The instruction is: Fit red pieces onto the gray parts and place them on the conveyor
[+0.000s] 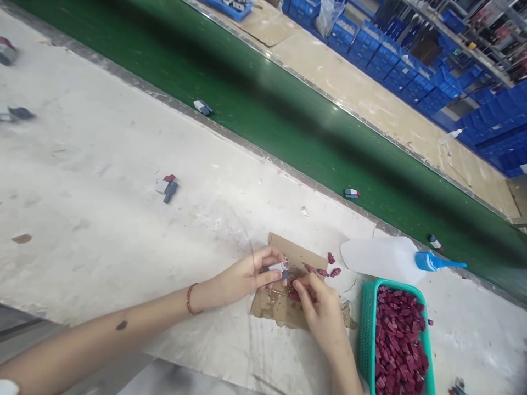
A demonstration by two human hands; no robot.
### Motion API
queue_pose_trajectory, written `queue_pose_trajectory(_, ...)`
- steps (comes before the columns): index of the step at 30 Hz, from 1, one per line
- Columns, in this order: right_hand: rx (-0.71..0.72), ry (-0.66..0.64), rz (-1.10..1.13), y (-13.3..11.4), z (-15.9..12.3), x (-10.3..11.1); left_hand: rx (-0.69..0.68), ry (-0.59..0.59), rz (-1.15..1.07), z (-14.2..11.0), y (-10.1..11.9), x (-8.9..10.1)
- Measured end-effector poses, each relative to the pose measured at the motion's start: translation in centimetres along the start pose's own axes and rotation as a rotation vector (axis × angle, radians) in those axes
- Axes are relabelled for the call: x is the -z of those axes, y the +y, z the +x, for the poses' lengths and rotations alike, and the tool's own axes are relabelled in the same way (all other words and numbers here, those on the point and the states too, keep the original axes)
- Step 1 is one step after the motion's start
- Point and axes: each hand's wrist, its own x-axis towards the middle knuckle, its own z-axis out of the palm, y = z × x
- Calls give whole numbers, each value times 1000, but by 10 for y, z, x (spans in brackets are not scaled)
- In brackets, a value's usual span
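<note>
My left hand [251,274] pinches a small white and dark part [275,269] over a brown cardboard scrap [284,310] on the workbench. My right hand [321,310] is closed on a small dark red piece [294,295], touching it to that part. A few loose dark red pieces [329,269] lie on the cardboard's far edge. A red band circles my left wrist.
A teal basket [365,323] full of dark red pieces sits at my right. A white squeeze bottle [381,258] with a blue nozzle lies behind it. Assembled parts [167,187] lie on the bench and on the green conveyor belt [288,115]. Blue bins [395,66] line the far side.
</note>
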Motion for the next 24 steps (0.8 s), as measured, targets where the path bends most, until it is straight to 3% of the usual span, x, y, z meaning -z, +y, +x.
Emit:
queue_pose_trajectory(6, -133, 138, 482, 3, 2, -1, -75, -8, -11, -2, -10, -2)
queue_pose_trajectory(10, -137, 264, 751, 0, 0, -9, -161, 81, 230, -5, -13, -4)
queue_pose_trajectory(18, -88, 323, 743, -14, -5, -22, -380, 189, 566, -8, -24, -4)
queue_pose_trajectory(24, -73, 309, 706, -15, -4, -26, -424, 202, 647, -8, -25, -4)
